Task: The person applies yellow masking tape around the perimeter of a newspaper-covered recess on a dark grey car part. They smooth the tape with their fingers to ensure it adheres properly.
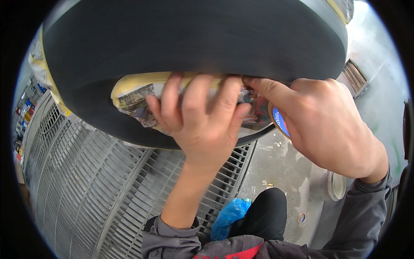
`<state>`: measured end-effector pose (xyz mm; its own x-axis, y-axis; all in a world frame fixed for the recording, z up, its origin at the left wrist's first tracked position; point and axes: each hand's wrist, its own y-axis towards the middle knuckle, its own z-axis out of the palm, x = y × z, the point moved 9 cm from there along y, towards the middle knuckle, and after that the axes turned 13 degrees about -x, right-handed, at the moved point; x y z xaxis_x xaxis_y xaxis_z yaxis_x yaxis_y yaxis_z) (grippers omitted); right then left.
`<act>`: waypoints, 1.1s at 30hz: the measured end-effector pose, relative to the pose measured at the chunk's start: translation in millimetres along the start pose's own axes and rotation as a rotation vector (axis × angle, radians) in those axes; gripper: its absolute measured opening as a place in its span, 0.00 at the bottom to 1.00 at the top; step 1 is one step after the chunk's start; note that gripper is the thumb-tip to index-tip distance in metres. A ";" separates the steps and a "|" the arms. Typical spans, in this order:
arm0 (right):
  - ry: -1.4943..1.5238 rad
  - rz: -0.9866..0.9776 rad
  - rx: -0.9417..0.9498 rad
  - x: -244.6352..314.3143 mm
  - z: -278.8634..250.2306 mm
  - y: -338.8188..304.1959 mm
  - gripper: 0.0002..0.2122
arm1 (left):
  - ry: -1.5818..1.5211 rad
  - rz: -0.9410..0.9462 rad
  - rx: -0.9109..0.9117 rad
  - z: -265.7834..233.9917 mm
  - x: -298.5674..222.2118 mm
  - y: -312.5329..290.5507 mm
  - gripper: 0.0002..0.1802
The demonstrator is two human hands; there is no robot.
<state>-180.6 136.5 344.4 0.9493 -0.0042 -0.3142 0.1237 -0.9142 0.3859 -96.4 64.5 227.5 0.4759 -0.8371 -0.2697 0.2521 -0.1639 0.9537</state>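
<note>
A large dark, curved panel [194,39], which looks like a car bumper, fills the upper view. Its long opening is covered with printed newspaper [136,101], edged by yellow masking tape [125,82]. My left hand [200,118] lies over this covering, fingers spread, with fingertips at the opening's upper edge. At the right end of the opening, the index finger of my right hand [327,121] points to that same edge. A tape roll [280,122] with a blue label inside sits under my right hand's curled fingers, partly hidden by them.
Below the panel a metal floor grating [99,185] spreads left, beside bare grey floor [276,159]. A cylindrical container [330,185] and a small ring [301,218] lie to the right. Blue plastic [230,216] is beside my knee [265,213]. Shelves with goods stand far left.
</note>
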 end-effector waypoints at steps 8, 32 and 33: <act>0.000 -0.025 -0.045 2.2 0.0 0.8 0.23 | -0.014 -0.013 -0.002 -1.8 2.6 2.2 0.20; -0.003 0.035 0.022 1.7 -0.3 1.7 0.23 | -0.022 -0.227 -0.219 -41.3 106.9 7.6 0.21; 0.042 0.033 -0.005 0.4 1.2 1.0 0.23 | -0.003 -0.212 -0.217 -40.3 103.5 7.4 0.21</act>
<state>-180.5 135.1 343.6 0.9642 -0.0168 -0.2647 0.0938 -0.9119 0.3996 -11.3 -2.4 201.3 0.3911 -0.7976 -0.4591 0.5196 -0.2204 0.8255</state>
